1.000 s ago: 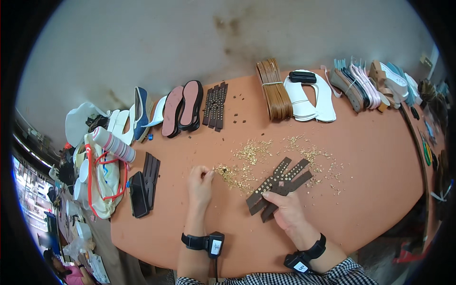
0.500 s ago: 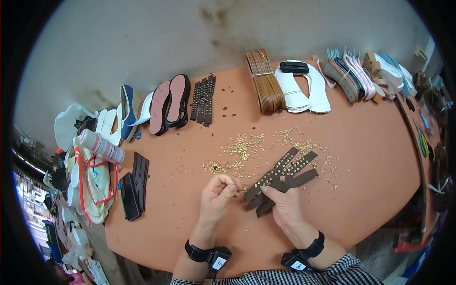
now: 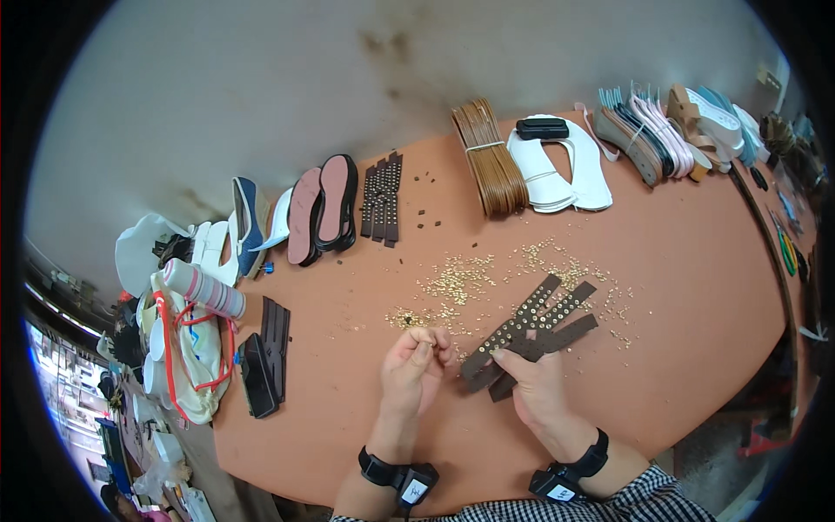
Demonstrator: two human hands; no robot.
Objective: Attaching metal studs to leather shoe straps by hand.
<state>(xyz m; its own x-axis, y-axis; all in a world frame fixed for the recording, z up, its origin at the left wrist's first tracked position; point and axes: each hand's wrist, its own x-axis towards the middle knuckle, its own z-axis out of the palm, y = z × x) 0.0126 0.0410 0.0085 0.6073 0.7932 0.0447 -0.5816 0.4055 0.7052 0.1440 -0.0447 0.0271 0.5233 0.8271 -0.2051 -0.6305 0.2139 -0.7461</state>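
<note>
Several dark brown leather straps point(image 3: 532, 329) studded with gold rivets lie fanned out on the orange table point(image 3: 678, 261). My right hand point(image 3: 532, 383) presses down on their near ends with fingers and thumb. My left hand point(image 3: 416, 364) hovers just left of the straps, its fingertips pinched together, apparently on a small gold stud; the stud itself is too small to make out. Loose gold studs point(image 3: 461, 283) are scattered on the table beyond both hands. Each wrist carries a black band.
Along the far edge lie finished studded straps point(image 3: 383, 198), pink soles point(image 3: 320, 209), a bundle of tan strips point(image 3: 491, 157), white sole pieces point(image 3: 565, 165) and stacked sandals point(image 3: 661, 130). Black straps point(image 3: 265, 357) and a white bag with red handles point(image 3: 187, 348) sit at the left.
My left hand drew back from the scattered studs toward the near end of the straps, fingers pinched. The right hand stayed on the straps.
</note>
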